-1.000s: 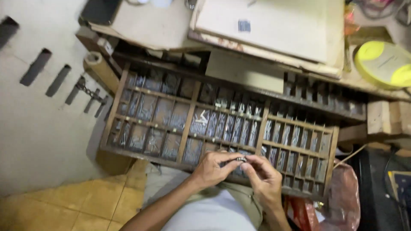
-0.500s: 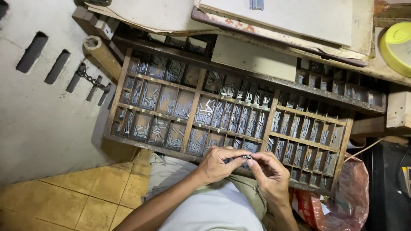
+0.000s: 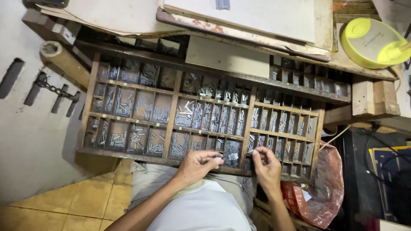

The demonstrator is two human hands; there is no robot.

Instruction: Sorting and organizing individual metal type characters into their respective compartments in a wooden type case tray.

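Note:
A wooden type case point(image 3: 171, 117) with many small compartments full of grey metal type pieces point(image 3: 186, 113) lies in front of me. My left hand point(image 3: 198, 164) rests at the case's near edge, fingers pinched on a few small metal type pieces held together. My right hand point(image 3: 266, 164) hovers just right of it over the near compartments, thumb and forefinger pinched; whether a piece is between them I cannot tell. The two hands are a short gap apart.
Boards and paper sheets point(image 3: 239, 17) lie stacked above the case. A yellow round container point(image 3: 372, 42) sits at the top right, a wooden block point(image 3: 372, 98) below it. A red plastic bag point(image 3: 321, 188) hangs at the right. A wooden roller point(image 3: 64, 60) and chain point(image 3: 53, 87) are at the left.
The hands, joined around the small pieces before, have parted; my right hand moved right over the compartments. The camera shifted closer over the case.

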